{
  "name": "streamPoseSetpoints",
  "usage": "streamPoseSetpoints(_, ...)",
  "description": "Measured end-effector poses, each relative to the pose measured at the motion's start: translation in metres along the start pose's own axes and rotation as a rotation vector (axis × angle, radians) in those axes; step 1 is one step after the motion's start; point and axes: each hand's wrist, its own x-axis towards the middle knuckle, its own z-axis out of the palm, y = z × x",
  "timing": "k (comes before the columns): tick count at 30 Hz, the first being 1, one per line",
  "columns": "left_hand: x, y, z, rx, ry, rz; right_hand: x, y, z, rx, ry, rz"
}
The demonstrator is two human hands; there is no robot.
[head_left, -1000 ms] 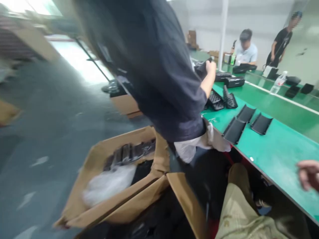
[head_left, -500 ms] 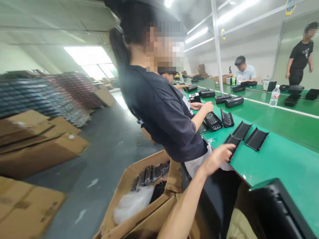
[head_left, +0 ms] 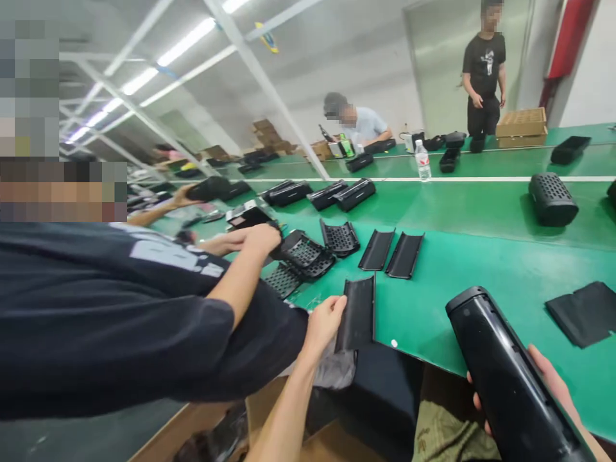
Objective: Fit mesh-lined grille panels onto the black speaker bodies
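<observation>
My left hand [head_left: 323,326] pinches the left edge of a curved black plastic panel [head_left: 360,314], held tilted over the near edge of the green table. At the lower right, my right hand [head_left: 553,380] wraps round a long, rounded black speaker housing [head_left: 510,378] with glossy sides. Part of that hand is hidden behind the housing. Beyond the left hand, two similar curved panels lie side by side, the nearer one [head_left: 405,255] on the right. Perforated black grille shells [head_left: 308,250] are grouped to their left, near a co-worker's hands.
A co-worker in a dark shirt [head_left: 120,321] stands close at my left, arms over the table [head_left: 447,256]. Black speaker housings [head_left: 356,194] line the table's far side, with a water bottle [head_left: 422,162]. A black sheet [head_left: 582,313] lies right. An open carton [head_left: 163,433] stands below.
The view has swung right. My left hand has closed on the nearest curved panel and raised it from the table. The right hand has come into view around the speaker housing.
</observation>
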Motion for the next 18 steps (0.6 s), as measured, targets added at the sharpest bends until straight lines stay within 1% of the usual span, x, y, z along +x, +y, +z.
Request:
streamPoseSetpoints(2,-0.028,-0.002,0.004,-0.106,-0.014,-0.018,0.003,-0.002,0.003,0.028,-0.008,0.004)
streamPoseSetpoints(3,-0.046,-0.002,0.01,-0.168,-0.031,-0.036,0.004,-0.001,0.004,0.045,-0.015,0.013)
streamPoseSetpoints(6,-0.099,0.005,0.038,-0.379,-0.123,-0.112,0.005,0.003,0.008,0.098,-0.019,0.013)
streamPoseSetpoints(8,-0.125,0.012,0.062,-0.513,-0.192,-0.172,0.006,0.004,0.008,0.118,0.039,-0.004)
streamPoseSetpoints(10,-0.144,0.02,0.082,-0.632,-0.248,-0.223,0.008,0.002,0.005,0.134,0.124,-0.026)
streamPoseSetpoints(12,-0.158,0.026,0.097,-0.733,-0.297,-0.26,0.008,0.0,-0.003,0.131,0.198,-0.05)
streamPoseSetpoints(15,-0.174,0.033,0.111,-0.835,-0.36,-0.306,0.005,-0.003,-0.029,0.006,0.28,-0.12)
streamPoseSetpoints(18,-0.182,0.039,0.119,-0.952,-0.392,-0.376,0.0,-0.002,-0.053,-0.166,0.387,-0.257)
